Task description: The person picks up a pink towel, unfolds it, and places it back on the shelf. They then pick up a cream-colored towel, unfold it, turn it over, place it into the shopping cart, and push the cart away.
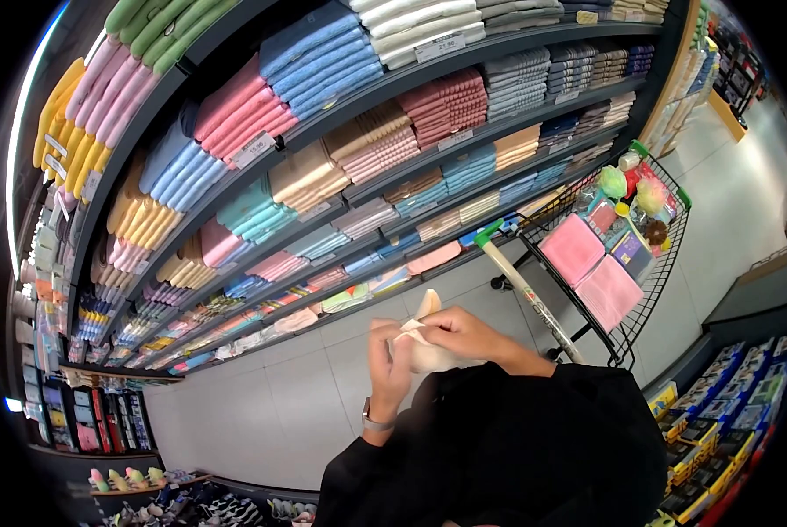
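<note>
**Fingers.** The fingers (pixel 383 338) of the left hand (pixel 388 356) are curled together and clamped on the left edge of a beige cloth (pixel 433 356). The fingers (pixel 435 327) of the right hand (pixel 464 334) are drawn together and pinch the same cloth at its upper part. The two sets of fingertips lie just beside each other. Whether they touch cannot be told.

**Cloth.** The cloth is held in the air between both hands, in front of the chest and above the floor (pixel 279 395). One pointed corner sticks up above the fingers. The rest hangs bunched below the right hand.

**Hands and arms.** The left hand stands upright with its back to the camera. A wristwatch (pixel 374 420) sits on that wrist. The right forearm runs in from the right. Both arms come out of a black sleeve (pixel 499 439).

**Surroundings.**
- A shopping cart (pixel 666 263) stands to the right of the hands, near but apart from them. Its pale handle (pixel 525 294) points toward the right hand.
- Pink folded cloths (pixel 573 249) and small coloured items lie in the cart.
- Long shelves (pixel 499 44) run beyond the hands. They hold stacks of folded towels (pixel 446 105) in pink, blue, tan, grey and yellow.
- The floor is pale grey tile.
</note>
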Demonstrator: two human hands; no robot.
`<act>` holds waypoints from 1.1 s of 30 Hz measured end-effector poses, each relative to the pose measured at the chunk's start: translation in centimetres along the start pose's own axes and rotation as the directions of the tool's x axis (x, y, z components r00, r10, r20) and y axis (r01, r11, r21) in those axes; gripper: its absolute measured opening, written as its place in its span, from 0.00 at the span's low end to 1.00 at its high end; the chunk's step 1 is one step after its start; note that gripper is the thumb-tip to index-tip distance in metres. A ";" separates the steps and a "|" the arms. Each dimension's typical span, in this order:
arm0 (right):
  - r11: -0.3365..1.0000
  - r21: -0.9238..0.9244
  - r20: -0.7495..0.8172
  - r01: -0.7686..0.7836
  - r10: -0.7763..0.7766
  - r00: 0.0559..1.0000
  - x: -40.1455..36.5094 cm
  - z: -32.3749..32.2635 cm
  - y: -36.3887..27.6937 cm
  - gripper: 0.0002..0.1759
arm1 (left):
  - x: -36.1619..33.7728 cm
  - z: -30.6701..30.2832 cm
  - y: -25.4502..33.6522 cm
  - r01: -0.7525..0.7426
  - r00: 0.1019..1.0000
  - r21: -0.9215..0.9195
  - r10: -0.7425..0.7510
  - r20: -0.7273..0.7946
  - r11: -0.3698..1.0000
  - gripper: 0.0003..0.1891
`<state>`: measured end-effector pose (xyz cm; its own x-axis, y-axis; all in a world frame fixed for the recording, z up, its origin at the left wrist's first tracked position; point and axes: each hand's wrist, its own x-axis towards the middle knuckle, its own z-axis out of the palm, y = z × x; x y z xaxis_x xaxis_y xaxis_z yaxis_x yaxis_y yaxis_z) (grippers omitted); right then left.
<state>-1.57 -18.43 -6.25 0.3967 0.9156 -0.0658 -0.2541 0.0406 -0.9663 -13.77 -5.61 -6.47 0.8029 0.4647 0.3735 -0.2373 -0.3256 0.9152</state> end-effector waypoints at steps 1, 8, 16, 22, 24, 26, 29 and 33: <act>0.999 -0.043 0.011 0.019 -0.019 1.000 0.0 -0.1 0.0 0.15 | 0.1 0.0 0.0 0.000 1.000 0.001 0.000 0.002 1.000 0.04; 0.957 -0.223 -0.062 0.186 -0.205 0.977 0.0 0.4 0.4 0.16 | 0.0 0.1 0.0 0.052 0.998 -0.075 -0.054 -0.020 0.996 0.04; 0.908 -0.297 0.007 0.296 -0.308 0.951 -0.6 1.2 -0.1 0.16 | -0.5 -0.2 0.2 0.055 0.996 -0.054 -0.058 -0.065 0.997 0.05; 0.878 -0.350 -0.026 0.328 -0.359 0.933 -0.4 1.8 1.2 0.14 | -0.7 -0.5 1.2 0.027 1.000 0.086 -0.025 -0.018 0.996 0.05; 0.878 -0.339 -0.059 0.339 -0.380 0.923 -0.8 1.9 0.6 0.12 | -1.2 -1.5 0.1 0.015 0.998 0.023 -0.016 0.064 1.000 0.05; 0.877 -0.328 -0.091 0.352 -0.400 0.912 -1.1 1.7 0.1 0.11 | -2.0 -2.5 -0.3 0.098 0.989 -0.071 -0.089 0.117 0.993 0.05; 0.879 -0.357 -0.086 0.316 -0.368 0.926 -1.5 1.4 -0.3 0.09 | -2.6 -2.9 -0.4 0.192 0.962 -0.145 -0.158 0.221 0.971 0.05; 0.890 -0.317 -0.207 0.327 -0.401 0.892 -1.6 1.0 -1.0 0.09 | -2.5 -3.1 -0.2 0.143 0.946 -0.022 -0.130 0.298 0.989 0.05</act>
<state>-2.82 -19.56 -4.98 0.6386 0.7178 0.2774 0.1831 0.2084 -0.9607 -17.42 -4.11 -7.10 0.9530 0.2364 0.1892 -0.1322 -0.2374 0.9624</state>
